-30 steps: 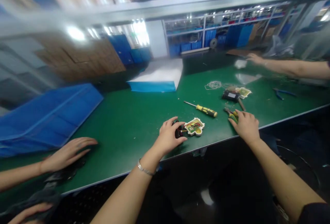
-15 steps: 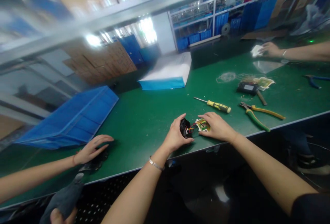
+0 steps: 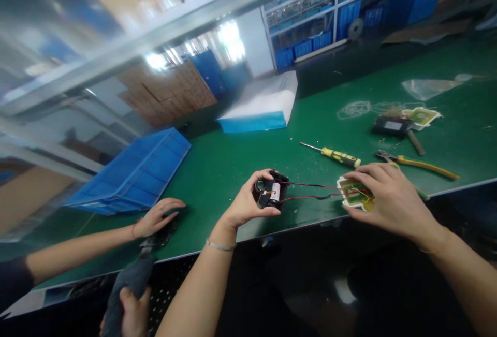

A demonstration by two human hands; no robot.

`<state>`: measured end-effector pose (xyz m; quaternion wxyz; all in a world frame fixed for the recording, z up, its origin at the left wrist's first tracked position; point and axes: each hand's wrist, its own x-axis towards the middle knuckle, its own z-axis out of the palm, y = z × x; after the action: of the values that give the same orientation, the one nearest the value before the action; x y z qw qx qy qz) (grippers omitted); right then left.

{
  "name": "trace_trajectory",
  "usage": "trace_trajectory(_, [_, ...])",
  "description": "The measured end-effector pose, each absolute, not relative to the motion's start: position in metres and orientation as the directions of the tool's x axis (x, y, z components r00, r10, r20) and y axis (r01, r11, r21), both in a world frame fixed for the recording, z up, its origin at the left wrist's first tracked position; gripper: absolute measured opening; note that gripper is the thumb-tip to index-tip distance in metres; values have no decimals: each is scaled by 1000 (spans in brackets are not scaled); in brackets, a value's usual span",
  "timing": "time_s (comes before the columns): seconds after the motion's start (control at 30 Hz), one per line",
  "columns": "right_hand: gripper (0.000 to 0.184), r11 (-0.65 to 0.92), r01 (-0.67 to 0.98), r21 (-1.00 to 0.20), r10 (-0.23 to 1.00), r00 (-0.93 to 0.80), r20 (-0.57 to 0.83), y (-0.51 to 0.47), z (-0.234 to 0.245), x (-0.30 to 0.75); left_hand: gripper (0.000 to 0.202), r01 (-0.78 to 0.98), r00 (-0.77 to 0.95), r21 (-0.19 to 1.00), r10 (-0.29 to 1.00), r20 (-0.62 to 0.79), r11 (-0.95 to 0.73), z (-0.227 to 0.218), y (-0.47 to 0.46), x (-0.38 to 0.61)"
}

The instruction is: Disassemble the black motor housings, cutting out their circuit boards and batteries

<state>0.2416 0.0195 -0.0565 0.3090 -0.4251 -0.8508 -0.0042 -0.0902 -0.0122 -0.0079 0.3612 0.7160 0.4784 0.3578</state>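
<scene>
My left hand (image 3: 244, 200) grips a black plastic housing (image 3: 276, 179) with a white cylindrical part inside that looks like a battery (image 3: 275, 192). To the right, my right hand (image 3: 394, 202) is closed on a white-edged casing with a green circuit board (image 3: 351, 192) in it. Red and black wires (image 3: 310, 186) stretch between the two pieces, just above the green table. Behind my right hand lie yellow-and-green cutting pliers (image 3: 427, 165), partly covered by it. A yellow-and-black screwdriver (image 3: 341, 157) rests beyond the wires.
On the left, a co-worker's hand (image 3: 159, 218) rests by a dark part, their other hand (image 3: 134, 311) holding a grey power tool (image 3: 132, 280). A blue bin (image 3: 132, 171) and a white-and-blue box (image 3: 258, 106) stand behind. A hammer (image 3: 416, 143) and a black part (image 3: 392, 126) lie right.
My hands have moved apart, my right hand going right with the circuit-board casing, and the wires are now stretched out. The housing has turned. The co-worker's hand at far right has left view.
</scene>
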Motion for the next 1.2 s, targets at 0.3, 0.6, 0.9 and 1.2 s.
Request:
trace_trajectory(0.3, [45, 538, 830, -147, 774, -418, 475, 47, -82, 224, 68, 556, 315, 760, 932, 182, -336, -28, 10, -76])
trace_trajectory(0.6, [41, 649, 678, -346, 734, -436, 522, 0, -39, 177, 72, 539, 427, 730, 884, 193, -420, -33, 16, -52])
trace_trajectory(0.9, [16, 572, 650, -501, 820, -462, 337, 8, -62, 151, 78, 467, 456, 767, 863, 217, -439, -39, 19, -48])
trace_trajectory(1.2, [24, 563, 387, -730, 826, -287, 485, 8, -65, 149, 72, 340, 417, 868, 885, 206, -363, -31, 17, -41])
